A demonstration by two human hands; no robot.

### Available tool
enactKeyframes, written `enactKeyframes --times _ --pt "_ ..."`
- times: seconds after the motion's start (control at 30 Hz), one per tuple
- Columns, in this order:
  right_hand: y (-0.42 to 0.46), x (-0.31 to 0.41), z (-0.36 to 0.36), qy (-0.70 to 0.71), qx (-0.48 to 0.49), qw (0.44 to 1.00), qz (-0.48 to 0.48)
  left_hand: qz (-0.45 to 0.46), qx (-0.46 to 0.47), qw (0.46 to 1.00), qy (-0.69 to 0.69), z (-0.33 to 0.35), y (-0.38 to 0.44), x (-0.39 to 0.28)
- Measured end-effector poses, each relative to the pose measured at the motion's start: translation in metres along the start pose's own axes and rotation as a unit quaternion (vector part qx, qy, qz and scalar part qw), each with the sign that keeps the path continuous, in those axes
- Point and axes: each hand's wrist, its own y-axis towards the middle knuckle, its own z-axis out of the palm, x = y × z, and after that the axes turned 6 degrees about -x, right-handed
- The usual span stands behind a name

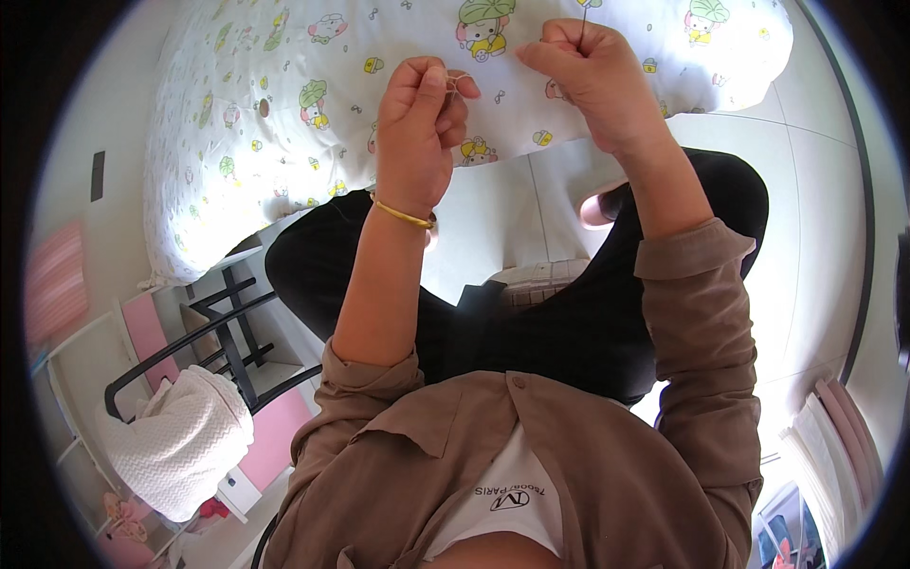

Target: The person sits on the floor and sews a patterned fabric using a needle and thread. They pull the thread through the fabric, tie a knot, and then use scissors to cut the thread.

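Observation:
My left hand [426,121], with a gold-coloured bangle [403,215] at the wrist, is raised over a white bed cover [405,35] printed with cartoon figures. A thin pale thread [457,80] is pinched between its thumb and fingers and loops by the fingertips. To the right, my right hand [590,71] is closed, and a thin dark needle-like rod [584,27] sticks up out of the fist. The hands are apart. Whether a thread runs between them cannot be seen. A small brown round object [264,108] lies on the cover at the left.
The bed cover's near edge hangs just before my knees. At the lower left, a white knitted cloth [185,437] drapes over a black metal frame [231,334], beside pink and white furniture [274,430]. A curtain [825,441] hangs at the lower right.

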Motion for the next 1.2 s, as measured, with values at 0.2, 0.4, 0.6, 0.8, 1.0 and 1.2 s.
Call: enactKeyframes --times 0.2,0.4,0.6,0.8,1.0,1.2 --pt "-0.0011 0.0 0.0001 -0.032 -0.019 0.999 0.018 0.062 -0.023 0.998 -0.017 0.0015 -0.002 -0.0019" --pt "-0.0026 0.0031 0.0012 -0.046 -0.021 0.998 0.029 0.083 -0.028 0.996 -0.03 -0.0012 -0.0012 0.0024" --pt "-0.0035 0.0024 0.0023 -0.032 -0.02 0.999 0.019 0.06 -0.037 0.996 -0.057 -0.0003 -0.0016 0.0024" --pt "-0.0026 -0.002 0.0004 -0.005 -0.025 1.0 -0.014 0.05 -0.047 0.995 -0.067 0.0024 -0.0027 0.0011" --pt "-0.0058 0.0023 -0.0021 0.011 -0.034 0.997 -0.061 0.107 -0.088 0.99 0.041 0.0051 -0.0037 -0.0024" --pt "-0.0074 0.0018 -0.0041 0.031 -0.015 0.996 -0.085 0.111 -0.142 0.981 0.072 0.005 -0.0025 -0.0027"
